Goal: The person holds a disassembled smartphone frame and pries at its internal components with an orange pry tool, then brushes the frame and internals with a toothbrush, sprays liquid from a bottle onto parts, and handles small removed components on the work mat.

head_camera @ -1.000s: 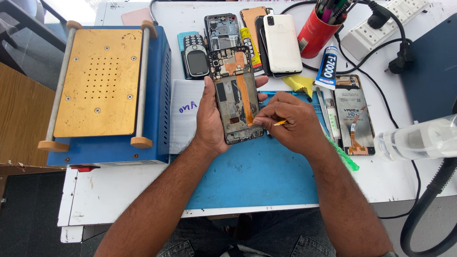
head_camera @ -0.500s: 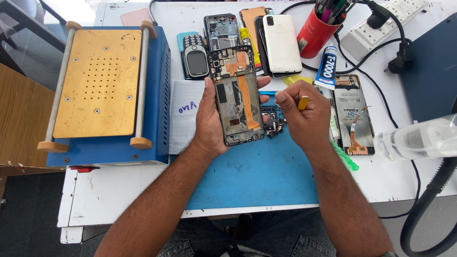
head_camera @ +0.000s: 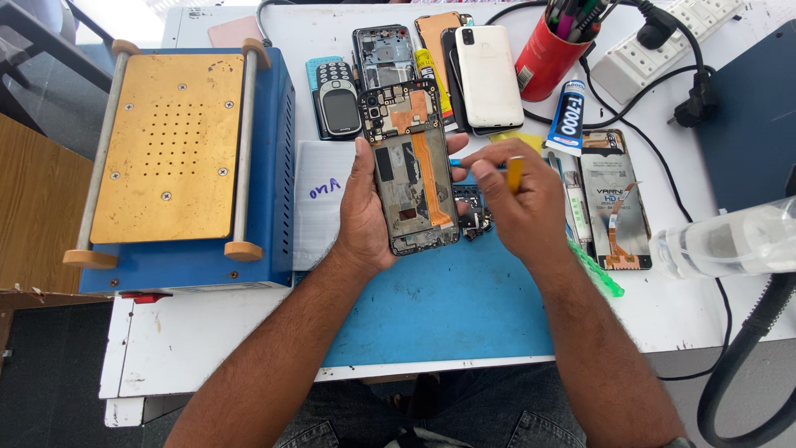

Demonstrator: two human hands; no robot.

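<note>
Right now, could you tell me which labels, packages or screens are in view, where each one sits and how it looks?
Glue tube: right of the white phone, upright-lying, black with blue and white label.
Display panel: far right of the mat, grey rectangle with orange flex.
Keypad phone: beside the blue machine, small dark screen.
White sheet: under the left hand, blue handwriting.

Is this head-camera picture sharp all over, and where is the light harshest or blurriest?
Head view: bright daylight, washed out along the white table's far edge; the opened phone with orange ribbon cable in the left hand is sharp; the clear plastic bottle at the right edge looks soft; the right hand with its yellow-handled tool is only slightly blurred.
</note>
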